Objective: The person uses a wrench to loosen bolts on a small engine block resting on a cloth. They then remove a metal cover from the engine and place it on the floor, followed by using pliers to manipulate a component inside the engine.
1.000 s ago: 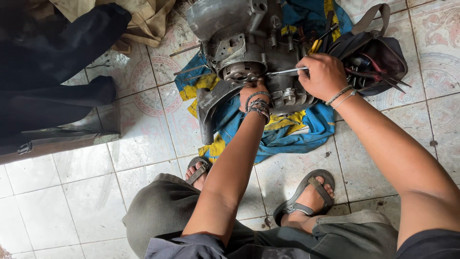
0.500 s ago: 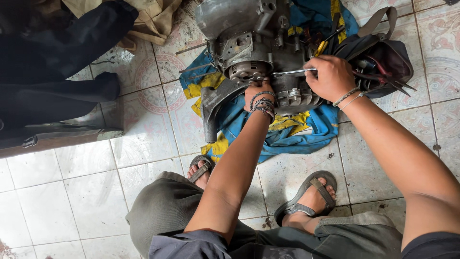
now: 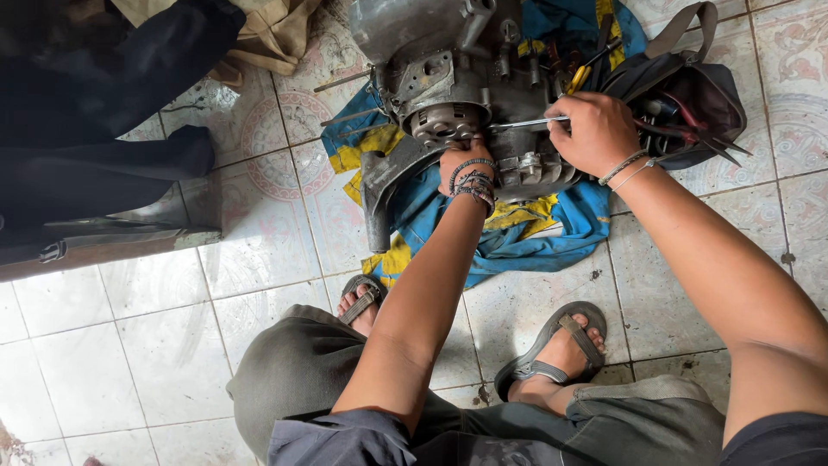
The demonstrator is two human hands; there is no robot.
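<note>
Because the grey metal engine block [image 3: 457,95] lies only on a loose blue and yellow cloth [image 3: 517,233] over smooth floor tiles [image 3: 129,336], it can slide or tip if the person pushes too hard. On the far left, dark black fabric [image 3: 95,112] is well apart and plays no part in this. The left hand [image 3: 461,160], with beaded bracelets at the wrist, presses on the casing just below the round toothed part [image 3: 444,123]; I cannot tell if its fingers are closed around anything. A slip here may pinch them against the sharp metal edges. The right hand [image 3: 595,129] is closed around the handle of a thin silver screwdriver [image 3: 526,123], whose tip points at the toothed part. If the tip jumps out, it may stab the left hand, which is just beside it. At the right, the open black tool bag [image 3: 690,95] touches the engine, and its loose tools may spill.
</note>
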